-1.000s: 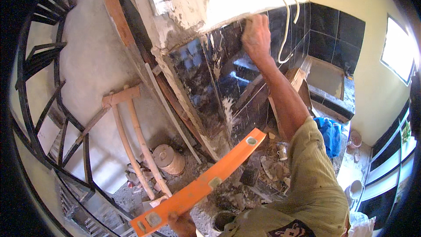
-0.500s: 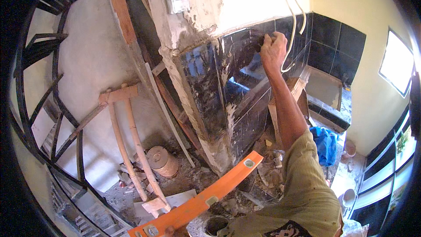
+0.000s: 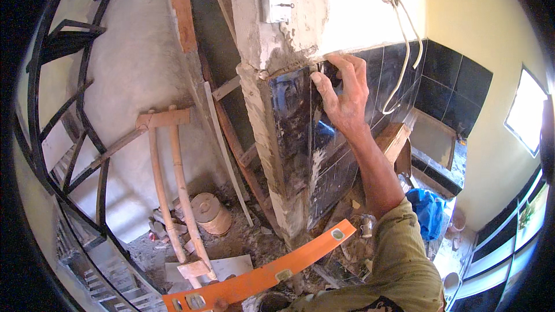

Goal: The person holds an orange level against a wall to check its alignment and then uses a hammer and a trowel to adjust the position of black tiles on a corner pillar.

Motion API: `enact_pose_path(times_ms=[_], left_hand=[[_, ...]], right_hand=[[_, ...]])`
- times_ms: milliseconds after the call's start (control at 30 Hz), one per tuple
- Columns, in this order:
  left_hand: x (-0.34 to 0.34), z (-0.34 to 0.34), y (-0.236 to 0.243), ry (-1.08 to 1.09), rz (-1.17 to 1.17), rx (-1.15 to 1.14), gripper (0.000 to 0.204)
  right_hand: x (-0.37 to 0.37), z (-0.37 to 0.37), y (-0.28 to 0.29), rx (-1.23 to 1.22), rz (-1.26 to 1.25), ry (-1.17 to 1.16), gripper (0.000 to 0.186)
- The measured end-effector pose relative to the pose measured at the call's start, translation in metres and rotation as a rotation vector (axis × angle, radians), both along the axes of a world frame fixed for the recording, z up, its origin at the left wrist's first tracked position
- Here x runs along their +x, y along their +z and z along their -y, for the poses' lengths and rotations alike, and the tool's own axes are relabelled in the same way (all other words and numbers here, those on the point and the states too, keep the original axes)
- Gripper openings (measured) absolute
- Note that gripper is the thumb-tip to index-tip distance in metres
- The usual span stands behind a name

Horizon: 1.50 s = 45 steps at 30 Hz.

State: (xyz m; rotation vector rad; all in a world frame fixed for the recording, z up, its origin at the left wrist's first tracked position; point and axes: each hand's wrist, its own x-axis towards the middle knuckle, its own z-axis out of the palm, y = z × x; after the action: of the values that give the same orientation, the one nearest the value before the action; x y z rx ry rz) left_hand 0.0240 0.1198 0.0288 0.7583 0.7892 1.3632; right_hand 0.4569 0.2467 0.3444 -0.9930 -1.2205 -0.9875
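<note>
My right hand [image 3: 347, 95] reaches up to the top of the black glossy wall tiles [image 3: 292, 121]. Its fingers are bent and its thumb spread apart, with the fingertips at the tiles' upper edge near the wall corner. I see nothing held in it. Low in front, an orange spirit level [image 3: 272, 271] slants up to the right. Only a fingertip or so of my left hand [image 3: 221, 305] shows at the level's lower edge, closed on it; the rest is out of the picture.
Left of the corner, a wooden post frame [image 3: 228, 138], a wooden-handled tool [image 3: 165, 118] and a round tub [image 3: 211, 214] stand amid rubble. White cables [image 3: 404, 52] hang from the wall. A wooden box [image 3: 393, 144] and blue plastic bag [image 3: 428, 214] are at right. Dark metal railing [image 3: 40, 110] curves at far left.
My right hand has moved left along the tiles' top edge toward the corner, and its thumb and fingers have spread. The view has shifted; the spirit level stays low in front.
</note>
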Motion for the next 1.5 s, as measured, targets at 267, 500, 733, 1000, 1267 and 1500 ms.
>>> enact_pose_path(times_ms=[267,500,733,1000,1267,1500], left_hand=[[-0.004,0.0,-0.006,-0.001,0.062,-0.038,0.077],[-0.01,-0.001,-0.01,-0.034,0.082,-0.032,0.077],[-0.02,0.001,-0.021,-0.036,0.101,-0.027,0.077],[-0.015,0.002,-0.018,-0.063,0.111,-0.066,0.077],[-0.01,0.004,-0.008,-0.056,0.099,-0.127,0.079],[0.001,0.01,0.011,-0.028,-0.033,-0.054,0.084]], right_hand=[[0.006,0.003,0.005,-0.081,-0.001,0.082,0.03],[0.033,-0.003,0.001,0.034,0.07,-0.121,0.023],[-0.001,-0.005,0.007,0.048,0.082,-0.104,0.024],[0.053,-0.01,-0.002,0.057,0.097,-0.342,0.02],[-0.016,-0.002,0.013,0.034,0.085,-0.057,0.024],[-0.004,-0.009,0.011,0.049,0.069,-0.088,0.013]])
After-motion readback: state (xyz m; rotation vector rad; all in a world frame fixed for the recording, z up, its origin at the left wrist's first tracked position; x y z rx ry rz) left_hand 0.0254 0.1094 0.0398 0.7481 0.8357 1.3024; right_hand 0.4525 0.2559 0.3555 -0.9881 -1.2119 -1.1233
